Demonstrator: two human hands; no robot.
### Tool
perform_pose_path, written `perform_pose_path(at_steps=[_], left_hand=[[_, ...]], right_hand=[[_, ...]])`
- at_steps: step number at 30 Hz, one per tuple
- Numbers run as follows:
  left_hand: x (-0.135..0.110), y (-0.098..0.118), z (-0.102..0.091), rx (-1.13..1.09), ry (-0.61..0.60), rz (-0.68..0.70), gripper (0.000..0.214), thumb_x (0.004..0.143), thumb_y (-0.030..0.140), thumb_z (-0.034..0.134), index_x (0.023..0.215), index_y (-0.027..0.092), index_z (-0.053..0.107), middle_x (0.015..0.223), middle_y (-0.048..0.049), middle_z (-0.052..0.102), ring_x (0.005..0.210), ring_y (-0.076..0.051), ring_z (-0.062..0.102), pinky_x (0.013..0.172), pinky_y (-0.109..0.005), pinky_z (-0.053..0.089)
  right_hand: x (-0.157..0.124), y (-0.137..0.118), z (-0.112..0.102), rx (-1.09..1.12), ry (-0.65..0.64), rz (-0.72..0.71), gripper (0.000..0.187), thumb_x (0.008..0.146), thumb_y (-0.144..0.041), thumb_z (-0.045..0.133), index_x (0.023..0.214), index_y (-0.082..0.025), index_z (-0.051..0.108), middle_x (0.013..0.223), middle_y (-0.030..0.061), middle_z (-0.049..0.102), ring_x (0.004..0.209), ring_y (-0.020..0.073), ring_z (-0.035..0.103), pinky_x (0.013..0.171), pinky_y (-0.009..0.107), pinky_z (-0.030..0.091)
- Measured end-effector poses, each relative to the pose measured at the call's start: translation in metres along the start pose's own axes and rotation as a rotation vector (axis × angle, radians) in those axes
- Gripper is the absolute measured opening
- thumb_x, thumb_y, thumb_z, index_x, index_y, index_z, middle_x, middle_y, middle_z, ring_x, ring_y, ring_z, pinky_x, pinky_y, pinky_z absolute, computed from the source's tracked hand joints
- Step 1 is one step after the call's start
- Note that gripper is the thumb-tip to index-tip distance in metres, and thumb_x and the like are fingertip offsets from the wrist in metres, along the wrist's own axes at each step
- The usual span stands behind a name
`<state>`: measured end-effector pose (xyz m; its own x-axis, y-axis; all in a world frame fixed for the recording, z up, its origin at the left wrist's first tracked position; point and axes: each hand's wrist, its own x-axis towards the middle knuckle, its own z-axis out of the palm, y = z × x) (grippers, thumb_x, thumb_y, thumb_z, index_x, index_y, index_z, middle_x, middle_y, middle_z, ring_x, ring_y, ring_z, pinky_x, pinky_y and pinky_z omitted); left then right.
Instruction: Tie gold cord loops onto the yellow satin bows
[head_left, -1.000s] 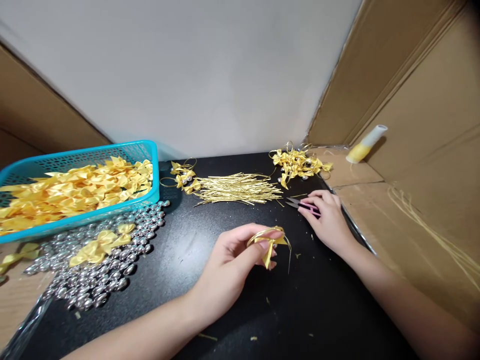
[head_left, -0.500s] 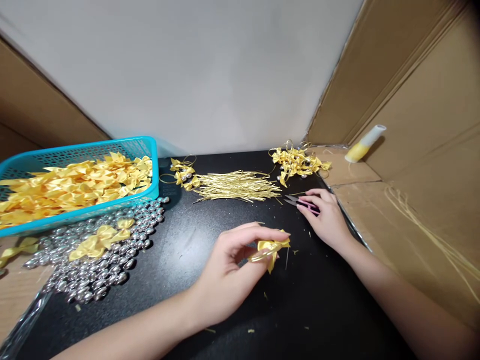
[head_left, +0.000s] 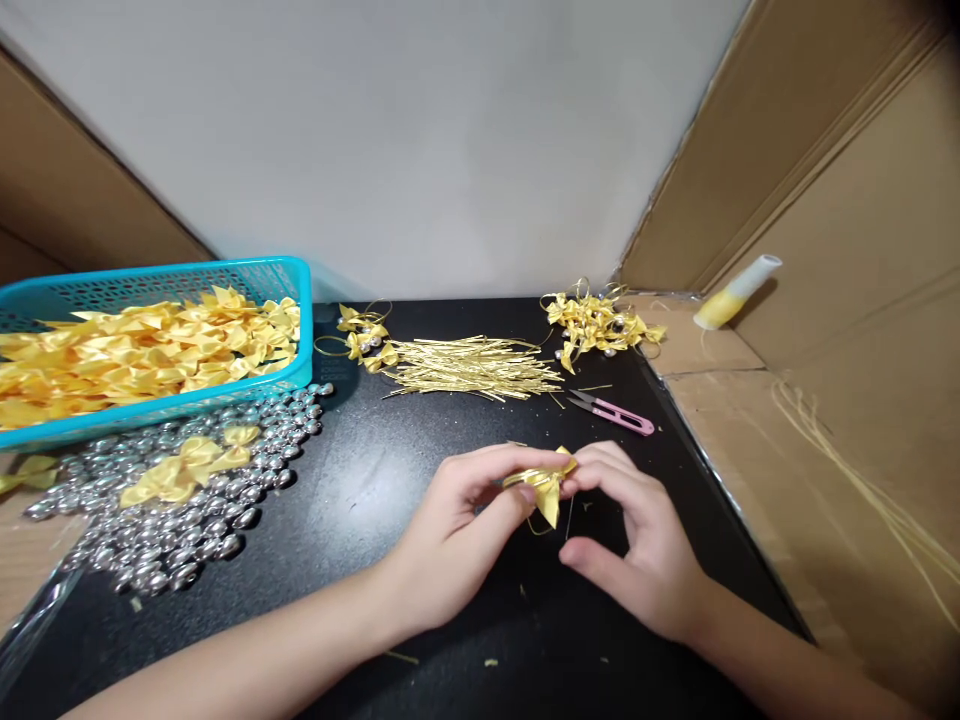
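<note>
A small yellow satin bow (head_left: 547, 490) with a gold cord looped on it is pinched in my left hand (head_left: 465, 520) above the black table (head_left: 360, 500). My right hand (head_left: 637, 540) has come up against it, fingertips closed on the bow's right side. Pink-handled thread snips (head_left: 615, 412) lie on the table beyond my hands, untouched. A bundle of cut gold cords (head_left: 469, 366) lies behind that.
A turquoise basket (head_left: 150, 410) full of yellow bows stands at the left, with a spread of silver beads (head_left: 187, 510) and loose bows before it. Finished bows (head_left: 596, 325) are piled at the back right. Cardboard walls and a glue tube (head_left: 735, 292) are on the right.
My right hand left the snips on the table and moved left and nearer to join my left hand on the bow. The left hand stayed in place, turning the bow slightly.
</note>
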<state>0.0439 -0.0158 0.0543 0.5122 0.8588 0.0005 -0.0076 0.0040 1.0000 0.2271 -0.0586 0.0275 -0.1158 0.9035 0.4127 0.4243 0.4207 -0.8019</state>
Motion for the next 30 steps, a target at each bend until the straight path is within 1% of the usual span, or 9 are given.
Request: perform_pose_path(at_steps=[2,4,7,11,14,18,21,25,30], left_hand=[[0.002,-0.003,0.000,0.022,-0.013,-0.021,0.027,0.088,0.016,0.055,0.103,0.023,0.076,0.098,-0.0030,0.077,0.090,-0.018,0.070,0.080,-0.026,0.053],[0.005,-0.006,0.000,0.054,-0.004,-0.053,0.026,0.087,0.017,0.058,0.103,0.022,0.076,0.101,-0.0039,0.077,0.091,-0.019,0.070,0.077,-0.026,0.053],[0.008,-0.009,-0.001,0.085,0.040,-0.100,0.023,0.084,0.020,0.062,0.102,0.021,0.077,0.103,-0.0053,0.077,0.089,-0.020,0.070,0.070,-0.025,0.052],[0.010,-0.013,-0.003,0.054,0.069,-0.147,0.023,0.084,0.024,0.064,0.102,0.019,0.077,0.100,-0.0067,0.078,0.081,-0.019,0.069,0.066,-0.025,0.051],[0.010,-0.014,-0.004,0.030,0.078,-0.159,0.023,0.083,0.023,0.064,0.101,0.018,0.077,0.097,-0.0069,0.078,0.077,-0.018,0.068,0.066,-0.025,0.050],[0.015,-0.014,-0.006,0.035,0.103,-0.163,0.022,0.082,0.023,0.064,0.099,0.018,0.077,0.093,-0.0064,0.078,0.071,-0.016,0.065,0.062,-0.024,0.048],[0.019,-0.014,-0.008,0.035,0.136,-0.151,0.022,0.081,0.022,0.065,0.098,0.016,0.077,0.095,-0.0069,0.078,0.075,-0.016,0.066,0.063,-0.023,0.048],[0.022,-0.016,-0.011,0.041,0.168,-0.139,0.021,0.081,0.023,0.066,0.097,0.016,0.077,0.097,-0.0076,0.078,0.078,-0.017,0.067,0.065,-0.024,0.049],[0.026,-0.020,-0.017,0.053,0.244,-0.106,0.024,0.080,0.025,0.066,0.099,0.015,0.076,0.098,-0.0084,0.077,0.076,-0.017,0.066,0.062,-0.025,0.048]], right_hand=[[-0.003,-0.003,0.007,-0.014,-0.002,0.054,0.017,0.079,-0.034,0.071,0.082,-0.021,0.060,0.080,0.0041,0.067,0.078,0.0206,0.061,0.071,0.035,0.050],[-0.004,-0.003,0.009,-0.058,-0.013,0.095,0.009,0.083,-0.025,0.065,0.077,-0.021,0.059,0.074,0.0025,0.066,0.073,0.0186,0.061,0.068,0.033,0.049],[-0.003,-0.001,0.004,-0.057,-0.068,0.112,0.018,0.088,-0.018,0.056,0.071,-0.020,0.059,0.067,0.0000,0.064,0.068,0.0161,0.059,0.068,0.032,0.046],[0.000,-0.001,-0.005,-0.002,-0.103,0.120,0.025,0.092,-0.020,0.050,0.067,-0.020,0.056,0.065,-0.0005,0.060,0.064,0.0147,0.056,0.065,0.030,0.045],[0.000,-0.002,-0.010,0.050,-0.123,0.104,0.024,0.092,-0.019,0.049,0.068,-0.020,0.055,0.066,-0.0007,0.058,0.063,0.0142,0.054,0.064,0.030,0.044],[0.000,-0.003,-0.018,0.150,-0.193,0.054,0.018,0.091,-0.016,0.049,0.074,-0.020,0.054,0.069,-0.0005,0.057,0.067,0.0142,0.054,0.068,0.031,0.045],[0.001,-0.003,-0.025,0.194,-0.224,-0.017,0.011,0.090,-0.015,0.050,0.081,-0.021,0.053,0.073,0.0006,0.059,0.071,0.0156,0.056,0.072,0.034,0.047],[0.004,-0.002,-0.035,0.176,-0.211,-0.094,0.009,0.091,-0.016,0.050,0.086,-0.022,0.054,0.074,0.0019,0.060,0.072,0.0178,0.058,0.073,0.038,0.048],[0.005,0.003,-0.048,0.252,-0.201,-0.060,0.012,0.093,-0.026,0.053,0.082,-0.023,0.056,0.069,0.0007,0.059,0.065,0.0172,0.057,0.075,0.039,0.049]])
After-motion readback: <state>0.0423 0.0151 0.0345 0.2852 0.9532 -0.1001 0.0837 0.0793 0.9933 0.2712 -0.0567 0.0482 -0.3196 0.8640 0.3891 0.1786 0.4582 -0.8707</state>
